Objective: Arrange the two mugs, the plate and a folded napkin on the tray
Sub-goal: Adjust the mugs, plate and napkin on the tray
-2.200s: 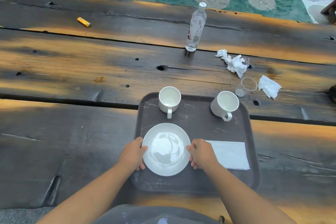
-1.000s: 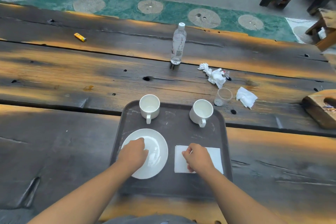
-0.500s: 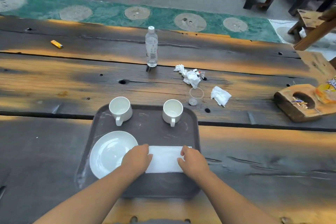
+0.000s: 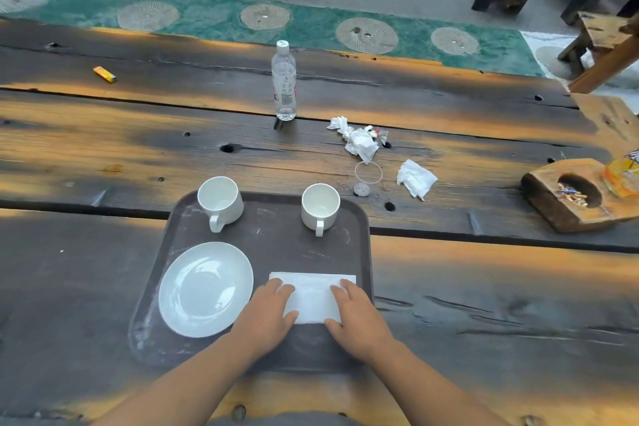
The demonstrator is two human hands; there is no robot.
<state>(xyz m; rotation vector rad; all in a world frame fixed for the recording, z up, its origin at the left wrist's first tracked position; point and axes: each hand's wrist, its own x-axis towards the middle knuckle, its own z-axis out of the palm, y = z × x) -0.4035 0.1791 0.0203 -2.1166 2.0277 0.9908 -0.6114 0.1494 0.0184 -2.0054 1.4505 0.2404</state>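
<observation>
A dark brown tray [image 4: 273, 245] lies on the wooden table in front of me. Two white mugs stand at its far side, the left mug [image 4: 220, 201] and the right mug [image 4: 320, 207], both with handles toward me. A white plate [image 4: 204, 287] rests on the tray's near left. On the near right lies a folded white napkin [image 4: 313, 294]. My left hand [image 4: 268, 316] presses flat on the napkin's left end and my right hand [image 4: 358, 318] on its right end, fingers spread.
Beyond the tray stand a clear water bottle [image 4: 284, 83], crumpled tissues [image 4: 359, 140] [image 4: 416, 178] and a clear plastic cup [image 4: 367, 178]. A yellow lighter [image 4: 104, 74] lies far left. A wooden ashtray block [image 4: 577, 195] sits at the right.
Both hands left the plate, which shifted to the tray's left. The napkin was slid leftward on the tray and both hands now rest flat on its ends.
</observation>
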